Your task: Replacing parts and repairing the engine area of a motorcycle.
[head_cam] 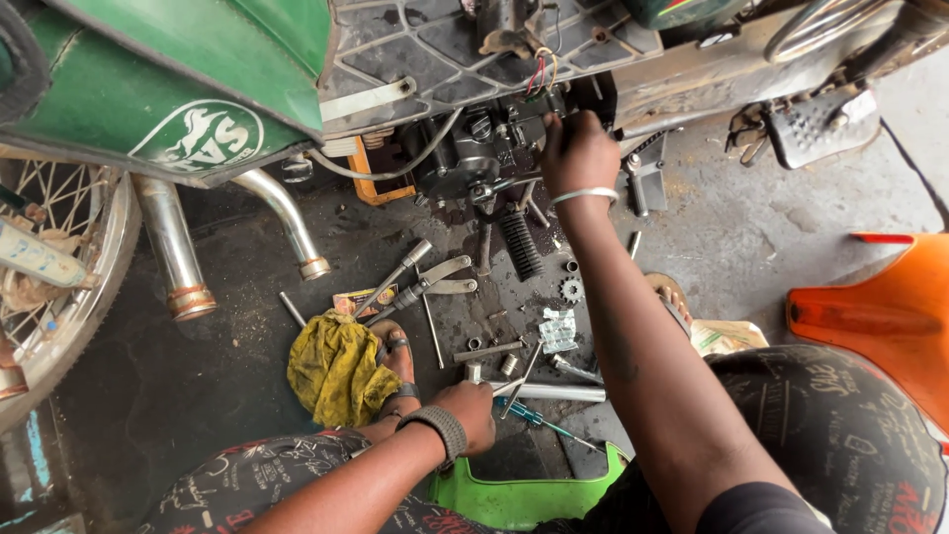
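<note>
My right hand (576, 150) reaches up to the dark motorcycle engine (473, 153), fingers curled against its side by the coloured wires; what it grips is hidden. A metal bangle sits on that wrist. My left hand (468, 410), with a woven wristband, rests low on the oily floor, fingers closed around a small metal socket (473, 372) among loose parts. A silver bar (554, 393) and a green-handled screwdriver (529, 416) lie just right of it.
A green motorcycle (148, 89) stands over the floor with a spoked wheel (49, 287) and chrome pipes (178, 257). A yellow rag (336, 371), wrenches (425, 287), a small sprocket (571, 290), a green stool (519, 494) and an orange plastic panel (880, 316) surround me.
</note>
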